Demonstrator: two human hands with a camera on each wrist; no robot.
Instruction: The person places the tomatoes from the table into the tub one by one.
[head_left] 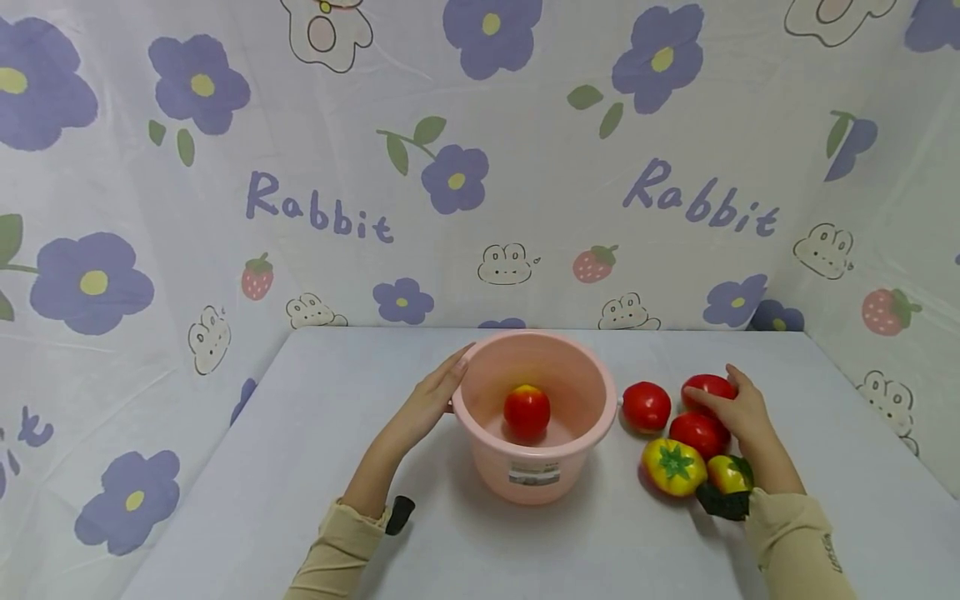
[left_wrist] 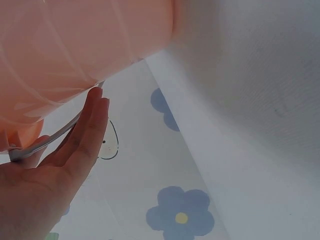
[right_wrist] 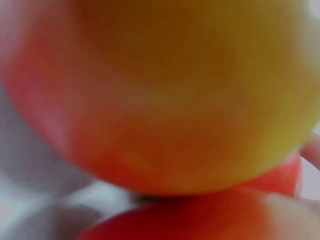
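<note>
A pink bucket (head_left: pixel 535 487) stands mid-table with one red fruit (head_left: pixel 527 414), yellow at the top, inside. My left hand (head_left: pixel 427 398) rests against the bucket's left side, fingers fairly straight. In the left wrist view, the bucket's thin metal handle (left_wrist: pixel 55 141) runs by those fingers. At the right, my right hand (head_left: pixel 741 410) holds the rearmost red tomato (head_left: pixel 708 385), thumb at its left and fingers at its far right side. Just in front of it lies another red tomato (head_left: pixel 699 435). The right wrist view is filled by a blurred yellow-red fruit (right_wrist: pixel 170 100).
A further red tomato (head_left: pixel 646 407) sits close to the bucket's right side. Nearer the front are a yellow-red tomato with a green star-shaped top (head_left: pixel 674 468) and a smaller yellow-red one (head_left: pixel 729 474), partly behind a black wrist strap (head_left: pixel 722 502). Patterned cloth walls (head_left: pixel 540 208) enclose the white table (head_left: pixel 300 467).
</note>
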